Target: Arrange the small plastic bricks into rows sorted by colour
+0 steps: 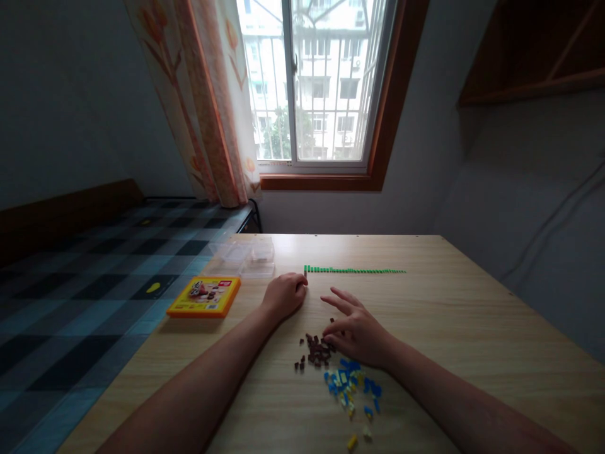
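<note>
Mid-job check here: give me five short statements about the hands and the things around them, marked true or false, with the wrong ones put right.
1. The green pieces form a row. True.
2. The left hand is at the row's right end. False: it is near the left end.
3. The right hand is at the brown pieces. True.
4. The blue pieces are farther from the person than the brown pieces. False: they are nearer.
5. The yellow box lies left of the left hand. True.

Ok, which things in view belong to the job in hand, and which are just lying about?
Belongs, it seems:
brown bricks, at the right hand
green brick row, left hand by its left end
blue and yellow bricks, likely, near the right wrist

Lying about, apparently:
yellow-orange box
clear plastic trays
</note>
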`<state>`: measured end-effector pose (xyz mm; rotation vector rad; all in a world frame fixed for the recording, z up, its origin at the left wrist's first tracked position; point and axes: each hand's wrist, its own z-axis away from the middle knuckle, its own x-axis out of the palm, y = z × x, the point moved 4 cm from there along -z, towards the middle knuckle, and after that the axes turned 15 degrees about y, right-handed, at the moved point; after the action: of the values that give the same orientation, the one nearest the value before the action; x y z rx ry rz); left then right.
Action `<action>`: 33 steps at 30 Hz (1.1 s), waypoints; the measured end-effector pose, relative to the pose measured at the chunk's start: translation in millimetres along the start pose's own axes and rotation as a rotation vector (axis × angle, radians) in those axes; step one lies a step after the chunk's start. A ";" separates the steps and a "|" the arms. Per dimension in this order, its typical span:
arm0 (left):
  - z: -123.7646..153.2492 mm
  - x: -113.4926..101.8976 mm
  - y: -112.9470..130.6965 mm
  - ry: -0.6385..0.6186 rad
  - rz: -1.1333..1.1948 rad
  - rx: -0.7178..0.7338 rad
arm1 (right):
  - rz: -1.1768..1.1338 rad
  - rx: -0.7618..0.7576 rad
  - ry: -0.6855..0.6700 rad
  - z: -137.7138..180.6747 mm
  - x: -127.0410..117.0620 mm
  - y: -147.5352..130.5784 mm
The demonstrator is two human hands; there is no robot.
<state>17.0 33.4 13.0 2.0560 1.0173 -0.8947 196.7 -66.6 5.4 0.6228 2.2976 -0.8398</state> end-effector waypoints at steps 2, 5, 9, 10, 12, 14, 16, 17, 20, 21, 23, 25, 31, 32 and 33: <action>-0.2 0.0 0.7 -0.010 0.002 0.004 | 0.011 0.007 -0.001 -0.3 0.5 -0.2; -0.6 -0.2 1.4 -0.018 0.002 0.004 | 0.025 0.003 0.008 -0.4 0.8 -0.8; -0.8 -0.4 1.6 -0.013 0.001 -0.003 | 0.033 -0.011 0.019 -0.1 1.0 -0.9; -0.7 -0.4 1.6 -0.013 0.002 -0.005 | 0.030 -0.015 0.023 -0.1 1.1 -0.8; -0.5 -0.3 1.3 -0.015 0.002 -0.011 | 0.023 -0.020 0.030 0.0 1.1 -0.5; -0.3 -0.3 1.1 -0.013 0.000 -0.014 | 0.017 -0.024 0.033 0.2 1.4 -0.2; -0.2 -0.4 1.1 -0.011 0.000 -0.011 | 0.013 -0.022 0.038 0.3 1.3 -0.1; -0.2 -0.3 1.2 -0.012 0.000 -0.009 | 0.009 -0.021 0.043 0.4 1.2 -0.2; -0.1 -0.3 1.4 -0.013 0.003 -0.005 | -0.017 -0.012 0.059 0.6 0.4 -0.4; -0.1 -0.5 1.5 -0.010 0.003 -0.004 | -0.027 -0.002 0.069 0.6 0.1 0.2; 0.1 -0.9 1.8 -0.004 0.005 -0.002 | -0.038 0.040 0.106 0.4 -1.1 3.7; 0.2 -1.2 1.9 -0.006 0.008 -0.004 | -0.022 0.109 0.170 0.2 -3.0 10.6; 0.3 -0.3 1.0 -0.016 0.015 -0.014 | 0.091 0.251 0.261 1.2 -6.0 30.5; 0.2 -0.2 1.0 -0.013 0.018 -0.010 | 0.106 0.252 0.250 1.5 -5.7 31.5; 0.2 -0.1 1.1 -0.012 0.019 -0.007 | 0.116 0.252 0.238 1.9 -5.2 31.9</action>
<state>17.8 32.7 13.3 2.0494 0.9916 -0.8912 220.2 -47.1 -5.3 1.0057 2.3540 -1.0566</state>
